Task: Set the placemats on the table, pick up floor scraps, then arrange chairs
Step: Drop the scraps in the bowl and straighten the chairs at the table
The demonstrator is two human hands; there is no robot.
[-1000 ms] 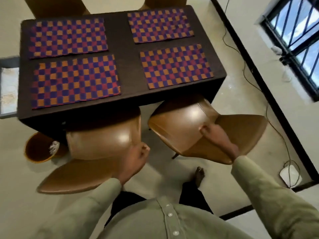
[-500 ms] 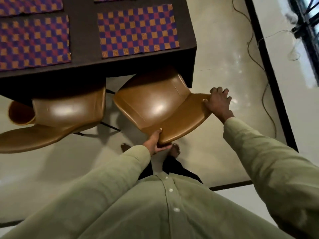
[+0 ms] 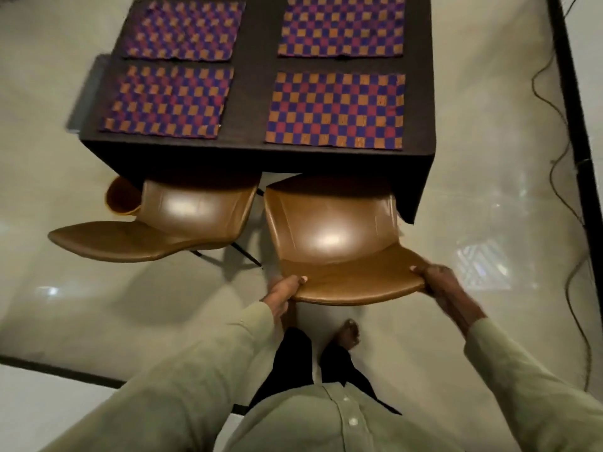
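Looking down past my green shirt front, I see the dark table (image 3: 257, 93) ahead of me with four checked placemats (image 3: 336, 109) lying flat on it in two rows of two. A second brown chair (image 3: 169, 230) stands to the left, its seat part way under the table edge and its back swung out toward the left. An orange bin (image 3: 119, 199) sits on the floor just beside that chair, half hidden by it and by the table. Along the right, a thin cable (image 3: 554, 151) trails over the pale floor near a dark strip by the wall. My bare foot (image 3: 349, 334) shows just below the chair I hold.

That chair (image 3: 332, 236) faces the table, its seat tucked under the near right corner of the tabletop and its backrest toward me; the backrest's long edge runs left to right across my view.

My left hand (image 3: 284, 293) clasps the left end of the backrest rim, thumb on top and fingers curled beneath. My right hand (image 3: 440, 285) grips the right end the same way, fingers wrapped over the edge.
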